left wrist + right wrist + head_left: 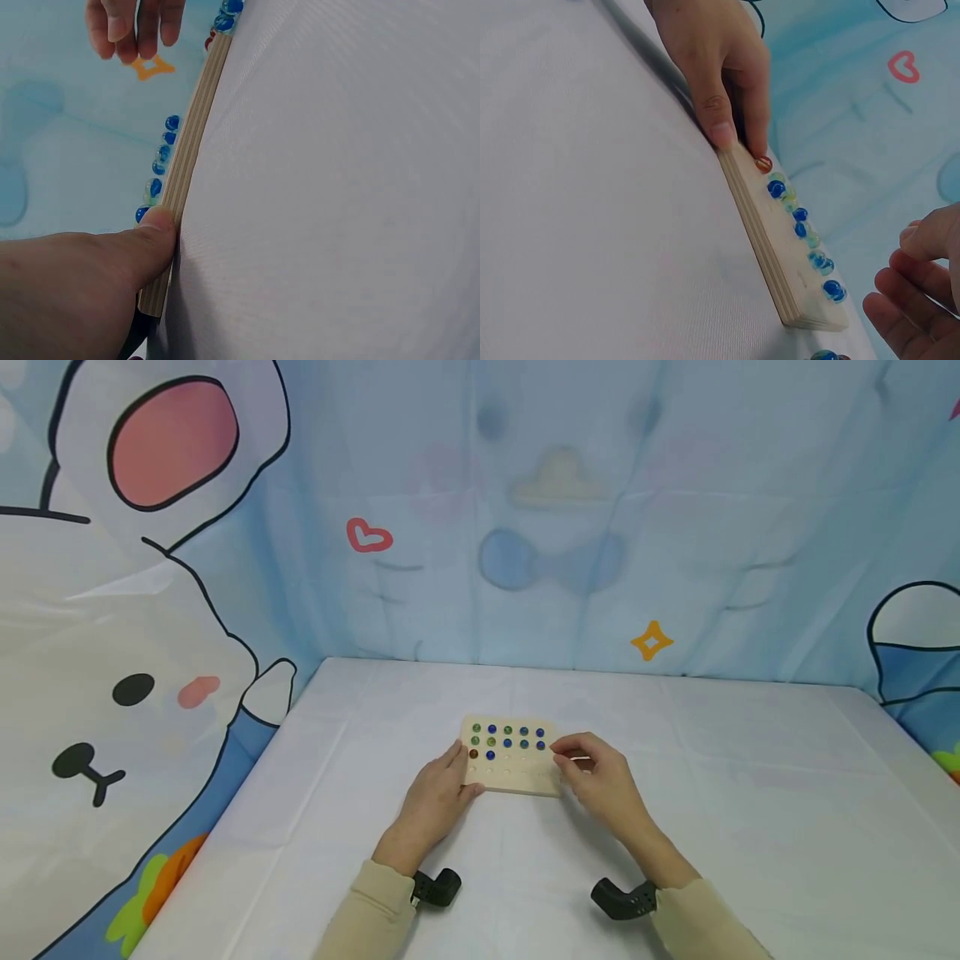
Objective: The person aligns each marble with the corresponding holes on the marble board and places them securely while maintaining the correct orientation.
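Note:
A pale wooden board [517, 778] with rows of shallow round hollows lies on the table. Glass marbles [507, 743], blue, green and one reddish-brown, fill its two far rows and the left start of the third. My left hand [437, 789] grips the board's left end, its thumb [156, 225] against the near edge and its fingers along the left side. Over the right end hovers my right hand [600, 777], its fingers loosely bent. I see nothing between those fingers in the right wrist view, where part of the hand [922, 277] is cut off.
Past the board's right end, more marbles [825, 355] show at the frame's bottom edge; the right hand hides that spot in the head view. A white cloth covers the table [750, 793]. Behind it hangs a blue printed curtain [450, 610].

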Available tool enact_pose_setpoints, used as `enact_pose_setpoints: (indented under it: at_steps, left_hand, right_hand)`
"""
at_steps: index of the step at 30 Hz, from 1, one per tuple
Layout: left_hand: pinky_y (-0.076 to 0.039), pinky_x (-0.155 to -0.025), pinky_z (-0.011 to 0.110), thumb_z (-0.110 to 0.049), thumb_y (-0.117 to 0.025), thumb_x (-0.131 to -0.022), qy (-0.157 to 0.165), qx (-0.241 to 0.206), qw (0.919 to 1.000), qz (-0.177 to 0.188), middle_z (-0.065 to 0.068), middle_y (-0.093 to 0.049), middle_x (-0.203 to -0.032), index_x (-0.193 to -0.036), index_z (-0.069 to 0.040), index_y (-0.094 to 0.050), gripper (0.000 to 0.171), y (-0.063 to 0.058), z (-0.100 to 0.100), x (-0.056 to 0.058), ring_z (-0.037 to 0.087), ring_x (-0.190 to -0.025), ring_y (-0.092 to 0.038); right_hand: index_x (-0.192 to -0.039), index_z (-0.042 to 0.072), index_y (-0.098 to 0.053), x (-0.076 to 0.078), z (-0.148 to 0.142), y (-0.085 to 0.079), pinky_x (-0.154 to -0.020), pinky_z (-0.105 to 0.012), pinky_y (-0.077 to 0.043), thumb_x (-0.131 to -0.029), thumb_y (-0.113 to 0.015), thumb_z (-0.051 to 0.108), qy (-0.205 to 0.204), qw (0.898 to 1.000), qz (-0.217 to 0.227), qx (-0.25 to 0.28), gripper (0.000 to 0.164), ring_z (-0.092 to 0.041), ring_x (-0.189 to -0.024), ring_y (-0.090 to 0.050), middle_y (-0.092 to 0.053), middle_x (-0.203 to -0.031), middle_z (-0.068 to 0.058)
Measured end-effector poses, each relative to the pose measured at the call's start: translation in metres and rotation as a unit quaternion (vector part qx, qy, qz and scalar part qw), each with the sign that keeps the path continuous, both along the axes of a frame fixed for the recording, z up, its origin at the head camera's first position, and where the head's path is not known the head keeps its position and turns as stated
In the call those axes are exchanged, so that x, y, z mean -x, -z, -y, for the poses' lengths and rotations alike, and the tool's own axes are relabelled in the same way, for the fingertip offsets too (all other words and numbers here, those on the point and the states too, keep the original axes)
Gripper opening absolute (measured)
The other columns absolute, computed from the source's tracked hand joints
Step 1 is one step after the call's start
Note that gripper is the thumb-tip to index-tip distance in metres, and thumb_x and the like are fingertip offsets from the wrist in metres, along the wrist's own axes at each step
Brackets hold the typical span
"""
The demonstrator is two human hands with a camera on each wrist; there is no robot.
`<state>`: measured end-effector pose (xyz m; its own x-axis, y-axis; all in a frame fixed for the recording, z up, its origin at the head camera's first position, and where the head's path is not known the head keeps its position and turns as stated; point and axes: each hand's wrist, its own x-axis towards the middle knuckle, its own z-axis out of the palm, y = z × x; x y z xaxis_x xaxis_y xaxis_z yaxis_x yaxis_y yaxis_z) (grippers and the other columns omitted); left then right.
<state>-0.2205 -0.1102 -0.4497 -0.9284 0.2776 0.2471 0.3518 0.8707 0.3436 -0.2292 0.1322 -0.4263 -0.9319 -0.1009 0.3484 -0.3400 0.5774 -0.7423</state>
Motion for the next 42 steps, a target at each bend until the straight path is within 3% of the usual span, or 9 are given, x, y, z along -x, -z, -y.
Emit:
enact_pose_setpoints:
  at_steps: [4, 15, 24, 42]
  left_hand:
    - [-0.047, -0.109, 0.043, -0.032, -0.063, -0.097, 0.002, 0.000, 1.0000, -0.003, 0.022, -0.043, -0.152, -0.144, 0.007, -0.045, 0.064, 0.000, 0.000, 0.000, 0.036, -0.132, -0.053]
    - [-0.047, -0.110, 0.043, -0.032, -0.063, -0.097, 0.001, 0.001, 1.0000, -0.001, 0.022, -0.043, -0.152, -0.144, 0.007, -0.045, 0.064, 0.000, 0.000, 0.000, 0.036, -0.132, -0.053]
    - [-0.047, -0.110, 0.042, -0.033, -0.063, -0.097, -0.001, 0.001, 1.0000, 0.003, 0.021, -0.043, -0.153, -0.145, 0.006, -0.043, 0.065, 0.000, 0.000, -0.001, 0.035, -0.132, -0.053]
    - [-0.045, -0.111, 0.043, -0.034, -0.061, -0.098, -0.005, -0.002, 0.9998, 0.017, 0.021, -0.040, -0.155, -0.147, 0.005, -0.041, 0.066, 0.001, 0.000, -0.001, 0.035, -0.134, -0.051]
  right_hand:
    - [-0.110, 0.007, -0.068, -0.001, -0.009, 0.000, -0.086, -0.025, -0.058, -0.095, -0.064, 0.006, 0.015, 1.000, 0.005, -0.014, 0.015, -0.020, -0.102, -0.065, -0.069, -0.111, -0.007]
    - [-0.112, 0.007, -0.067, -0.007, -0.027, 0.004, -0.080, -0.007, -0.049, -0.097, -0.063, 0.009, 0.039, 0.999, 0.010, -0.026, 0.016, -0.023, -0.102, -0.065, -0.069, -0.110, -0.009]
    - [-0.111, 0.005, -0.068, -0.010, -0.040, 0.008, -0.078, -0.002, -0.047, -0.096, -0.063, 0.006, 0.058, 0.998, -0.004, -0.022, 0.015, -0.024, -0.102, -0.065, -0.070, -0.109, -0.010]
    - [-0.110, 0.007, -0.069, -0.012, -0.053, 0.019, -0.076, 0.000, -0.046, -0.097, -0.063, 0.011, 0.087, 0.996, -0.002, -0.016, 0.014, -0.014, -0.098, -0.062, -0.071, -0.108, -0.009]
